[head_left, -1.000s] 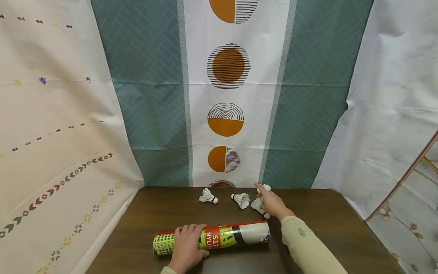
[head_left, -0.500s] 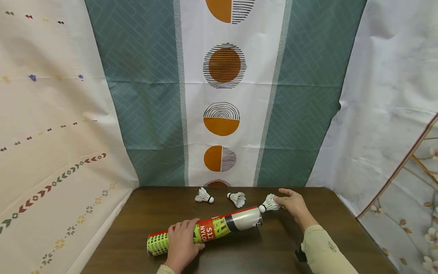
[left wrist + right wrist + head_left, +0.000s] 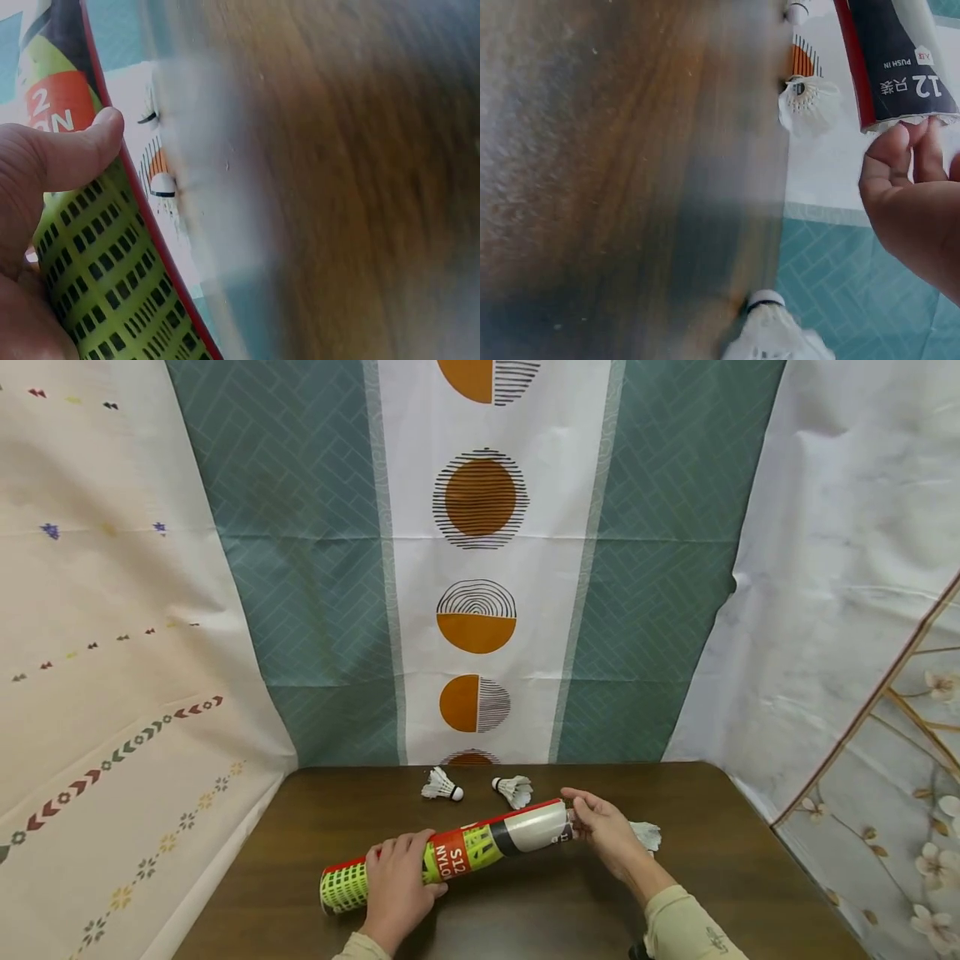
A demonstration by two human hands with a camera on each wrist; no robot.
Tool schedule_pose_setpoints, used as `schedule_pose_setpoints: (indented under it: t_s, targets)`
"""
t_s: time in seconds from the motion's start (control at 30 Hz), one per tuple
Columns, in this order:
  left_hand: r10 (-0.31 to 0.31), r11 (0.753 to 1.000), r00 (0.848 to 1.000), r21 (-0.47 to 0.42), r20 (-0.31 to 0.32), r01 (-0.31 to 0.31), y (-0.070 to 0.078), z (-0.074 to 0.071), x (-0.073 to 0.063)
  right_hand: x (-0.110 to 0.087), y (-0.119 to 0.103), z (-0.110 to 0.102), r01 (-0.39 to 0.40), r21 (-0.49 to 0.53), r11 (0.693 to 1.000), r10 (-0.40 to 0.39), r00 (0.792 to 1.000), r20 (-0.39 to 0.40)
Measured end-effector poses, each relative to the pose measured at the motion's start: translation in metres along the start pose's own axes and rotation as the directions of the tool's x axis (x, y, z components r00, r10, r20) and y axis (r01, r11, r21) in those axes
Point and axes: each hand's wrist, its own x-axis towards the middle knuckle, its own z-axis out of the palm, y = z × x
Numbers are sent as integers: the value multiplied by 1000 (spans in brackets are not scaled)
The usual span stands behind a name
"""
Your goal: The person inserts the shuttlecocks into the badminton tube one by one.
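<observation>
Your L hand (image 3: 400, 889) has its fingers wrapped round the printed tube (image 3: 468, 850), slanting across mid-table (image 3: 517, 927), w/ your R hand (image 3: 611, 839) fingers bent at its R end (can't tell if gripping anything), L shuttlecock (image 3: 442, 785) & middle shuttlecock (image 3: 514, 791) on far side, R shuttlecock (image 3: 647, 836) just R of that hand.

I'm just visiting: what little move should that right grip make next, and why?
Perhaps a gentle inward push by the right grip: its fingertips sit at the end of the tube, where print reads PUSH IN, and the left grip holds it. What lies inside is hidden, so that's a guess.
</observation>
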Motion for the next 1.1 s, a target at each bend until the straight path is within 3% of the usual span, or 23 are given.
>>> schedule_pose_setpoints:
  t_s: [0.1, 0.27, 0.43, 0.53, 0.6, 0.97, 1.1]
  targets:
    - [-3, 1000, 1000, 8, -5, 3, -1, -2, 0, -4, -2, 5, 32, -35, 999, -34, 998, -49]
    - [6, 1000, 1000, 13, -6, -6, -2, -4, -1, -11, -3, 13, 104, -197, 975, -113, 993, -34]
    - [26, 1000, 1000, 17, -15, -26, -3, -5, -3, -15, -4, 15, 132, -192, 973, -115, 989, 94]
    - [34, 999, 999, 12, -11, -34, -4, -7, -3, -16, -3, 14, 136, -165, 977, -103, 976, 194]
    - [35, 999, 999, 8, -5, -35, -5, -7, -3, -16, -3, 12, 134, -167, 977, -97, 972, 215]
    - [37, 999, 999, 8, 0, -37, -6, -8, -1, -21, -13, 3, 109, -215, 971, -83, 989, 126]
    - [38, 999, 999, 8, 8, -38, -7, -8, -2, -26, -16, -2, 71, -257, 964, -67, 997, 23]
